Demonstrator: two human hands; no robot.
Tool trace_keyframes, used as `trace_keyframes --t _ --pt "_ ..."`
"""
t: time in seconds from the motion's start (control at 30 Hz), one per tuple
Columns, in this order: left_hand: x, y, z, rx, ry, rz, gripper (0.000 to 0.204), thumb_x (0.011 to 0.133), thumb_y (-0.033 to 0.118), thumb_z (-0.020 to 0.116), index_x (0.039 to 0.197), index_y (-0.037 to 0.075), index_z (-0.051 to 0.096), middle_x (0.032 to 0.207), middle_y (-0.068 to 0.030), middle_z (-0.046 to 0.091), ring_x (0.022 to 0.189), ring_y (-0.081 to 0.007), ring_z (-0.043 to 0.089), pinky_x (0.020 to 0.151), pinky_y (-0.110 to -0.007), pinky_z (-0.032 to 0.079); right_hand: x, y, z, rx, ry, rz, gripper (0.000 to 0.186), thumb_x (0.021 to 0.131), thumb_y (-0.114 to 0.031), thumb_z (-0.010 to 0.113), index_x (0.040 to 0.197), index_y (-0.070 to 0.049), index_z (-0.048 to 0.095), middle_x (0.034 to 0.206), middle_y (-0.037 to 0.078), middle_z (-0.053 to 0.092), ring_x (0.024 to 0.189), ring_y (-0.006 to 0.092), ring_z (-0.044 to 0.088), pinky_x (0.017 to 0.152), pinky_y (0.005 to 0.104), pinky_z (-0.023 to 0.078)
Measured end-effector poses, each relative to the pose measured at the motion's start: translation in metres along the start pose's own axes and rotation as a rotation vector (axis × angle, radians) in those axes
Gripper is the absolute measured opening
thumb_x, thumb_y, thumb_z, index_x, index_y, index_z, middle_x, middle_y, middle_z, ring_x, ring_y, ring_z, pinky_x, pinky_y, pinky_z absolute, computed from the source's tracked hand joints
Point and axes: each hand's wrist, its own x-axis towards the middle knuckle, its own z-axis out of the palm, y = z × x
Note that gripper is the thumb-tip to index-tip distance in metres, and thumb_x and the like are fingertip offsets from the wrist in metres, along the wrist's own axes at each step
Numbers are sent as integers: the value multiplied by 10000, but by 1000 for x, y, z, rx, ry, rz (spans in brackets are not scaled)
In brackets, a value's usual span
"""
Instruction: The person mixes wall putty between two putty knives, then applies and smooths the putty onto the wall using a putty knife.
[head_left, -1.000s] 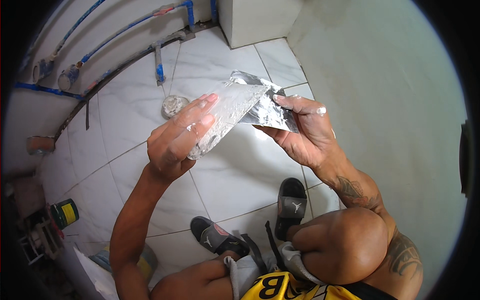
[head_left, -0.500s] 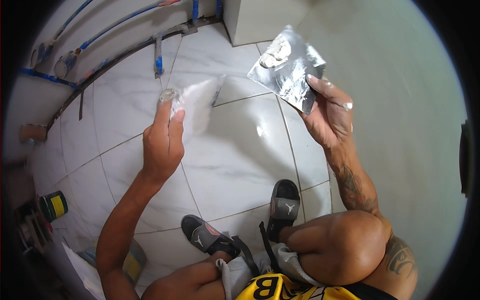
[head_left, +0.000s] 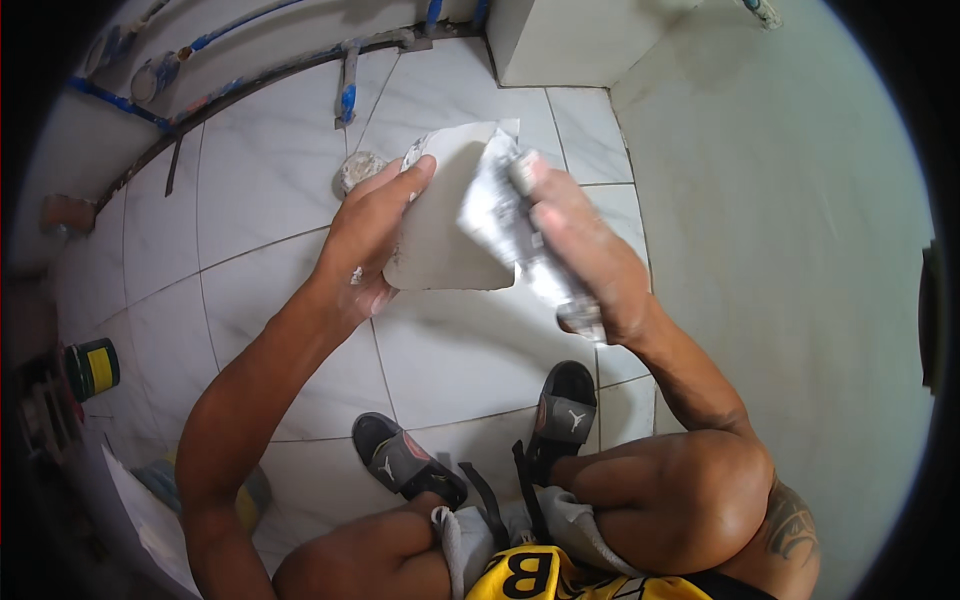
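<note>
My left hand (head_left: 375, 230) grips a pale, rounded-corner plate (head_left: 445, 240) with flaky residue on its edge, thumb on the face and fingers behind. My right hand (head_left: 590, 250) is closed on a shiny metal spreader (head_left: 483, 190) smeared with white paste; it is motion-blurred and tilted at the plate's right side, and whether it touches cannot be told. Behind my left hand a round, crusted object (head_left: 358, 172) lies on the tiles.
Blue pipes (head_left: 120, 102) run along the back wall, beside a white column (head_left: 550, 40). A pale wall (head_left: 780, 230) rises at the right. A dark green bucket (head_left: 85, 369) stands left, near a white sheet (head_left: 140, 510). My sandaled feet (head_left: 563, 405) rest on tiled floor (head_left: 280, 330).
The plate has turned broad face up and moved right with my left hand. My right hand has swung down and turned over, bringing the metal spreader from the upper right to the plate.
</note>
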Motion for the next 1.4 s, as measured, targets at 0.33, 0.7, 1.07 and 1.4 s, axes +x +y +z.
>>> trace_keyframes --t 0.33,0.7,1.07,1.4 --pt "-4 -2 -33 -17 34 143 530 990 239 548 1388 -68 379 1252 -161 575 1112 -220 610 917 -324 530 -57 56 -4 -413 -343 102 708 697 181 561 1367 -42 514 1375 186 541 1237 282 556 1078 425 409" --pt "-10 8 -49 231 4 94 479 1003 253 514 1371 -47 453 1195 -130 624 1046 -178 636 875 -297 531 -26 -6 -46 -55 -221 542 416 838 126 558 1218 -25 634 1114 129 676 913 197 637 747 288 523" --pt "-41 2 -71 213 -32 100 515 915 146 491 1381 -64 430 1161 -149 632 994 -191 661 852 -290 540 53 -33 -54 -430 -711 -142 409 840 -115 580 1243 -55 620 1154 136 646 1033 288 641 890 424 515" --pt "-43 -39 -103 89 55 188 514 949 151 557 1394 -69 422 1190 -163 628 1032 -181 647 884 -298 522 45 -29 -5 -405 -765 -209 383 836 -129 571 1198 -6 604 1225 173 619 1098 297 628 959 444 490"
